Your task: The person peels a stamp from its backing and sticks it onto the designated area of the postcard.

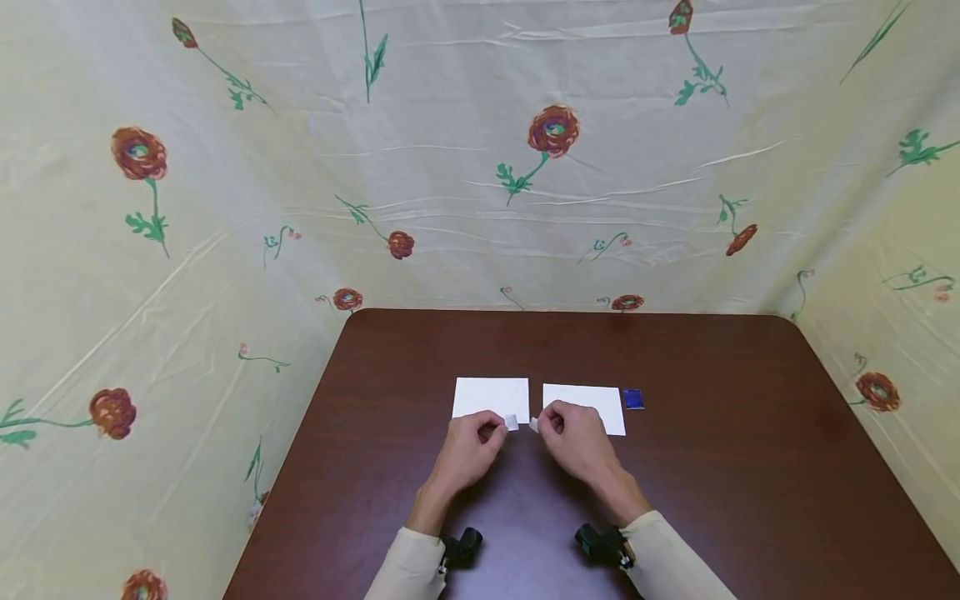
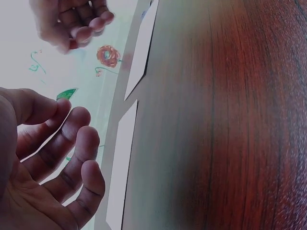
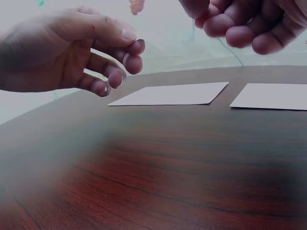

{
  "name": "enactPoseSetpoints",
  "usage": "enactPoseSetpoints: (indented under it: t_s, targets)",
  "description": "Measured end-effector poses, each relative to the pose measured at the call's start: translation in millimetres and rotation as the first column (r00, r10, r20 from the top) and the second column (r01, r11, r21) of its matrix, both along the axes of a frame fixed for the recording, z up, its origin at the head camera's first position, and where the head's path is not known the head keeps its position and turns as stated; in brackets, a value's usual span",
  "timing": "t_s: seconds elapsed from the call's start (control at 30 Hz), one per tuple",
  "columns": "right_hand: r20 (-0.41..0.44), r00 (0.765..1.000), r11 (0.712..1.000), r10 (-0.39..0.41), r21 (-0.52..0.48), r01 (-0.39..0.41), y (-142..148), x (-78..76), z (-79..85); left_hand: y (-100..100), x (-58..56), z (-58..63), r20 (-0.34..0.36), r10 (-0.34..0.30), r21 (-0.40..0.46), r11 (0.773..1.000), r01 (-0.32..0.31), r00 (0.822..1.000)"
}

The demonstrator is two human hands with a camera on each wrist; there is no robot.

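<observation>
My left hand (image 1: 471,450) pinches a small squarish piece (image 1: 512,422) between thumb and index finger. It looks pale in the head view, while the piece (image 2: 67,94) shows green in the left wrist view. Opposite it, my right hand (image 1: 579,440) pinches another small pale piece (image 1: 534,424), mostly covered by its fingers. Both hands are raised above the table, a short gap apart. Behind the left hand lies a white rectangular card (image 1: 491,395); a second white card (image 1: 588,402) lies partly behind the right hand.
A small dark blue square (image 1: 633,399) lies just right of the second card. The brown wooden table (image 1: 720,467) has rounded far corners. A flower-patterned curtain (image 1: 450,167) hangs around its back and sides. Each wrist wears a black camera (image 1: 461,547).
</observation>
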State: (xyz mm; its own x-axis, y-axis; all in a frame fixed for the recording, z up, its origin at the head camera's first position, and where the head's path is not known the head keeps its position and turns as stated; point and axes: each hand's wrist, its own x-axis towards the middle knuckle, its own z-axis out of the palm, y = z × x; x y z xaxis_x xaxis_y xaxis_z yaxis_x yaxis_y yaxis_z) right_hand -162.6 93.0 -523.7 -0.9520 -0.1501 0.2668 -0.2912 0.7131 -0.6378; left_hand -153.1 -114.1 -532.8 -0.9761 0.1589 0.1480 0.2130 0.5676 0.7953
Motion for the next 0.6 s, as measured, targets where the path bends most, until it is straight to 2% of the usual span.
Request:
enactPoseSetpoints:
  t_s: [0.13, 0.23, 0.43, 0.6]
  targets:
    - [0.118, 0.992, 0.997, 0.045, 0.056, -0.052, 0, 3.3, -3.3, 0, -0.3, 0.0, -0.003, 0.019, -0.001, 1.0, -0.019, 1.0]
    - [0.16, 0.985, 0.993, 0.072, 0.085, -0.086, -1, 5.4, -6.5, 0, -0.1, 0.2, 0.0, 0.025, 0.005, 1.0, -0.025, 1.0]
    - [0.194, 0.975, 0.985, 0.104, 0.117, -0.129, -4, 8.2, -11.1, 0, -0.2, -1.1, 0.009, 0.028, 0.014, 1.0, -0.028, 1.0]
    - [0.176, 0.977, 0.974, 0.117, 0.171, -0.148, -4, 11.0, -14.9, 0, 0.1, -1.8, 0.012, 0.026, 0.015, 1.0, -0.027, 1.0]
